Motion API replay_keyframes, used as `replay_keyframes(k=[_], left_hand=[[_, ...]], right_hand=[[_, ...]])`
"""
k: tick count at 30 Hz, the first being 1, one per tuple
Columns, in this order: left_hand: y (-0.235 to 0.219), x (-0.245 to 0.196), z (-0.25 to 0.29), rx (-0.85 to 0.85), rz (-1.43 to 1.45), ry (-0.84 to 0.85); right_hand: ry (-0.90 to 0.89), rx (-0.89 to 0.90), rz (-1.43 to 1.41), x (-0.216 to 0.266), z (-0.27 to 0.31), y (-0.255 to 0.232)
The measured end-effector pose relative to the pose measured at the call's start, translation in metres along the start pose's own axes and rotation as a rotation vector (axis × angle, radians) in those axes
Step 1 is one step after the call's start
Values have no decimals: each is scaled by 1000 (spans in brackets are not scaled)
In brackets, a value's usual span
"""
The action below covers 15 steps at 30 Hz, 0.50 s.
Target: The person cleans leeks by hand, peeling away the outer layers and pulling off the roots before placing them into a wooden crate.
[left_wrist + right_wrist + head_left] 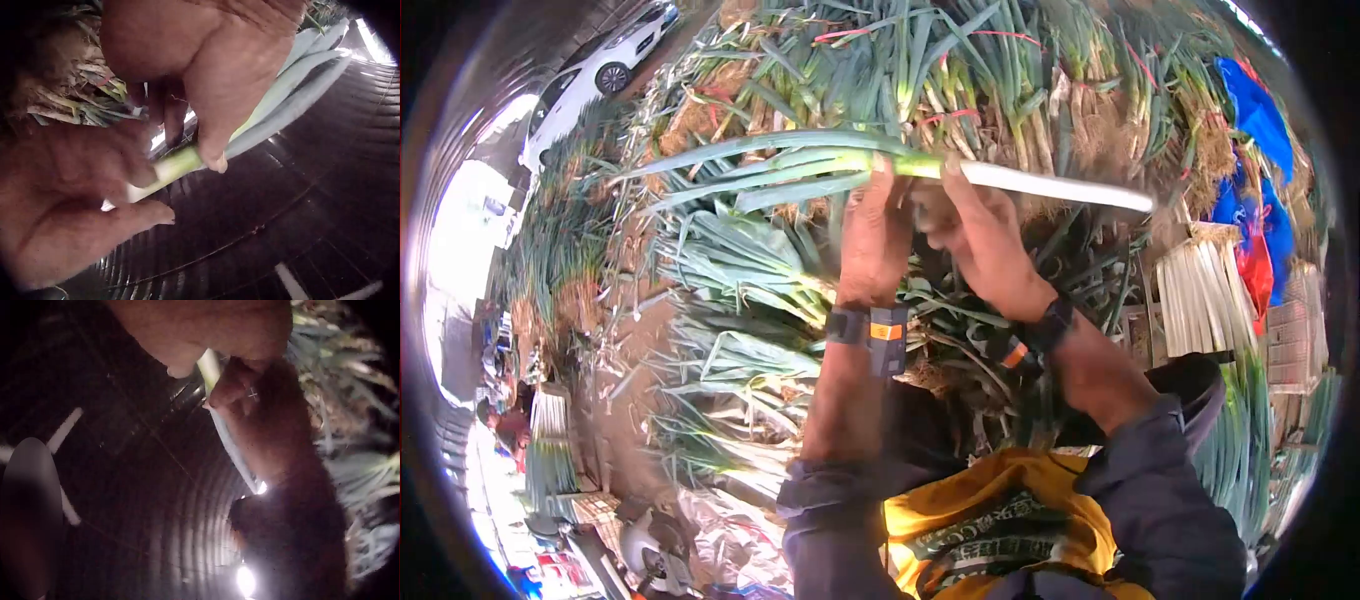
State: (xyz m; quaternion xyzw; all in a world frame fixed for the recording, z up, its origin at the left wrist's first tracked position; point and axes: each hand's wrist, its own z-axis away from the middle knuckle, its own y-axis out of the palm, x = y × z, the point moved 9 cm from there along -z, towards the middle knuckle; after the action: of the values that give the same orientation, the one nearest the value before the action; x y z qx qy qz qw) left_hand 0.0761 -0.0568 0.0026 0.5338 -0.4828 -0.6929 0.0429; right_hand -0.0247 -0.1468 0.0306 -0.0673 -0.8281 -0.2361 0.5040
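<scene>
One leek [1055,187], gripped at its pale-green neck by left hand [875,235] and right hand [990,245], fingers curled round: white shank seemingly clean, leaves on; loose leeks [750,260], apparently uncleaned, beside the left hand.

The leek [1050,187] is white, pale green in the middle, blue-green at the leaves.

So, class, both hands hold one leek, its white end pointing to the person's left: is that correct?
No: the head view shows the leek's white end pointing to the person's right. The left hand and right hand do both hold it.
</scene>
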Motion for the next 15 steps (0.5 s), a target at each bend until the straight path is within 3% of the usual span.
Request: replay_keyframes(k=[2, 4, 5, 6, 8, 12, 15], left_hand=[[4, 5, -1, 0, -110, 27], [24, 0, 4, 33, -242, 124], [24, -4, 0, 70, -207, 88], [6, -8, 4, -91, -171, 68], [6, -22, 8, -168, -43, 155], [9, -19, 7, -80, 109, 175], [1, -11, 1, -76, 224, 102]], right_hand=[[202, -123, -407, -3, -11, 6], [272, -243, -781, -23, -20, -2], [194, -208, -686, -21, -22, -6], [115, -182, -592, -20, -22, -9], [243, -243, -875, -28, -27, -2], [265, -270, -964, -29, -25, 10], [259, -145, -937, -15, -17, 24]])
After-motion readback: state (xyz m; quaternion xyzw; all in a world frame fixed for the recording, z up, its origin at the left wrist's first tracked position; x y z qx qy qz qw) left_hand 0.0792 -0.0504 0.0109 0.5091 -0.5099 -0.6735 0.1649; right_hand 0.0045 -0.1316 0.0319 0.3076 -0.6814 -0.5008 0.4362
